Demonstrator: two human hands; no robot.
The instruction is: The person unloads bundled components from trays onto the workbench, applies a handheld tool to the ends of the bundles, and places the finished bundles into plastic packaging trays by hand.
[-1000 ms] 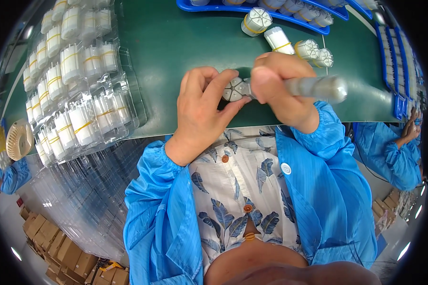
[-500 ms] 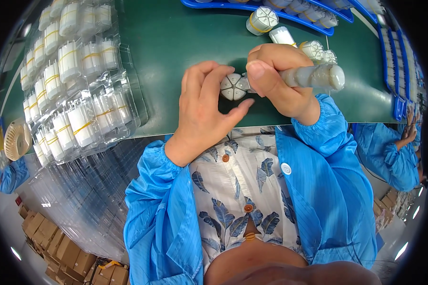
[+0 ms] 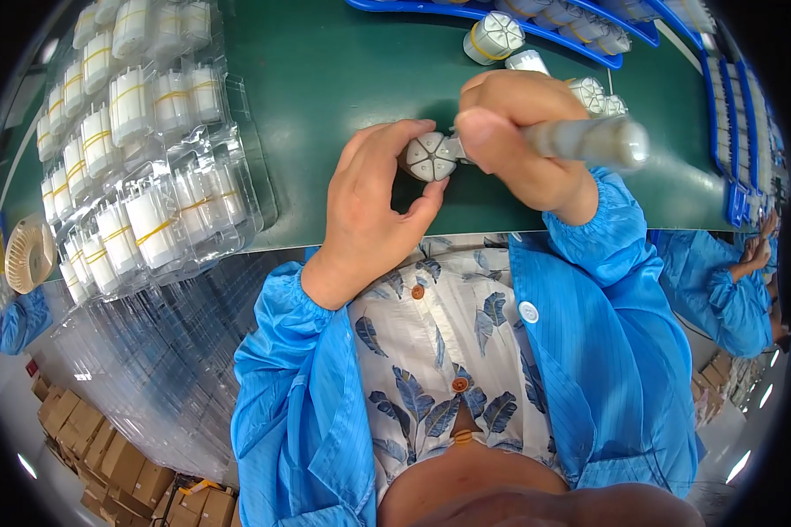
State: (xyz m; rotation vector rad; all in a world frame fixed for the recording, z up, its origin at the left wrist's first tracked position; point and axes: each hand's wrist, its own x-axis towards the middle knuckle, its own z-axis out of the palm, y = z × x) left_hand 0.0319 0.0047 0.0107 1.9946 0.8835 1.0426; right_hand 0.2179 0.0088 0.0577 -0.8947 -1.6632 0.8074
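The person wears a shiny blue coat (image 3: 624, 369) with long sleeves. Each sleeve bunches up tight at the wrist. The coat hangs open in front. Under it is a white shirt (image 3: 439, 351) with blue leaves and small brown buttons. A round white snap sits on the coat's edge

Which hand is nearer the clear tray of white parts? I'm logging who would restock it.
Left. The left hand is just right of the clear tray, holding the round part. The right hand is farther right, gripping the grey tool.
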